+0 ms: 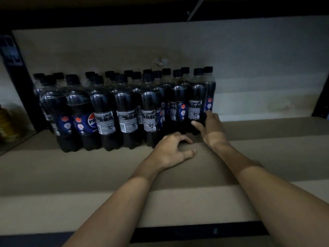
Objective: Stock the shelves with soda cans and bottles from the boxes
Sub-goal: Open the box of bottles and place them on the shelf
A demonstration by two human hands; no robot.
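At the far left, past a dark upright (19,86), a yellowish container (7,122) sits, too dim to identify. Across the shelf (267,157), capped cola bottles (124,111) stand upright in tight rows against the back wall (249,59), full of dark soda, probably packed close to save room. Just in front of them the left hand (173,150) rests on the board, fingers loosely curled, holding nothing, seemingly bracing. Beside it the right hand (211,129) clasps the end bottle (196,104) low on its label, likely nudging it into line.
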